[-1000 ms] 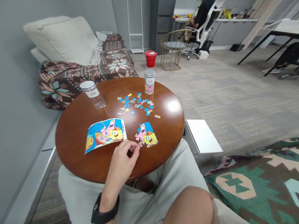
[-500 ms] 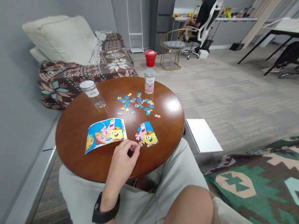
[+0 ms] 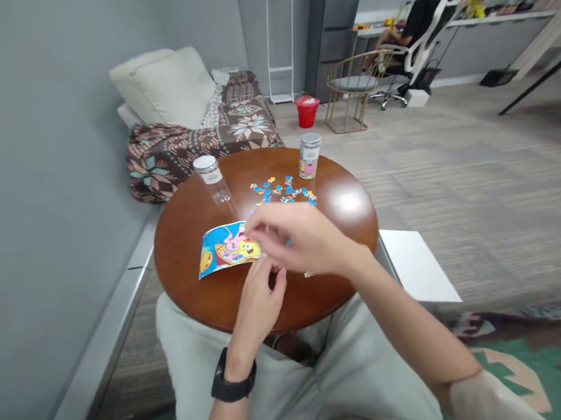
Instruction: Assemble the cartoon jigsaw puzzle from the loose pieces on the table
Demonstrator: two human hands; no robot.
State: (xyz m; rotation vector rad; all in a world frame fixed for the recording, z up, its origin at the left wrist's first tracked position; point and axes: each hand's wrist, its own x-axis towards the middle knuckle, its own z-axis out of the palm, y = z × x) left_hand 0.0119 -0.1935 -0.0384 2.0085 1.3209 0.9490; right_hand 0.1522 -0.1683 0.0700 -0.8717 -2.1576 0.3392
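My left hand (image 3: 260, 292), with a black band on the wrist, rests at the near part of the round table. Its thumb and index finger are pressed together; whatever is between them does not show. Above and beyond it, my right hand (image 3: 302, 237) reaches in with curled fingers, blurred by motion, so its hold is unclear. It passes in front of the printed cartoon sheet (image 3: 218, 250) and hides most of the joined puzzle block, leaving only a small edge (image 3: 309, 274) visible. Loose jigsaw pieces (image 3: 288, 187) lie scattered beyond the right hand, partly covered by it.
On the wooden table (image 3: 181, 244) stand a clear jar (image 3: 218, 186) at the left and a cartoon-labelled jar (image 3: 309, 159) at the back. A white box (image 3: 418, 264) is to the right. Farther off are a red bin (image 3: 307, 114), a wire chair (image 3: 353, 84) and a seated person (image 3: 427, 14).
My right hand has come in from the right over the table, covering the joined puzzle block. My left hand keeps its pinch near the same spot. The view has swung left.
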